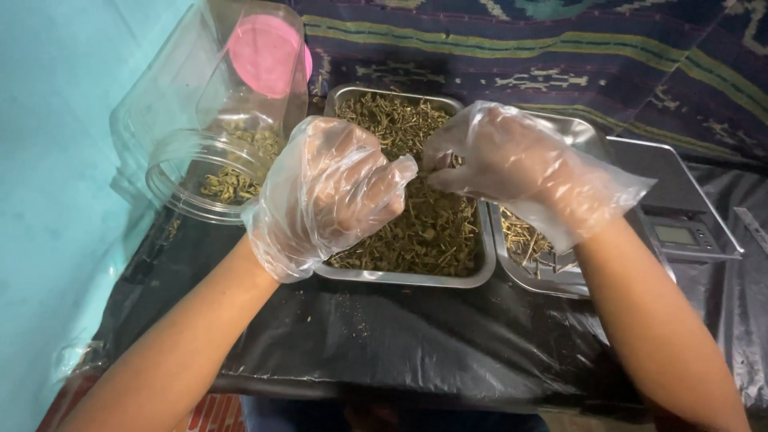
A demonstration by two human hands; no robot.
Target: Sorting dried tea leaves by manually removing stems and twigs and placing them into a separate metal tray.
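Observation:
Both hands wear loose clear plastic gloves and meet above a rectangular steel tray [400,278] filled with dried green-brown herb [432,232]. My left hand [324,196] is curled shut, its fingertips pinching a small sprig together with my right hand [512,164], which also pinches it from the right. The sprig [448,160] is mostly hidden between the gloved fingertips. A second steel tray [528,280] to the right holds pale bare stems [524,240], partly covered by my right wrist.
A clear plastic jar [200,152] lies tilted at the left with some herb inside and a pink lid [264,52] at its far end. A digital scale [680,224] stands at the right. Black plastic sheeting [400,344] covers the table; patterned cloth [560,56] lies behind.

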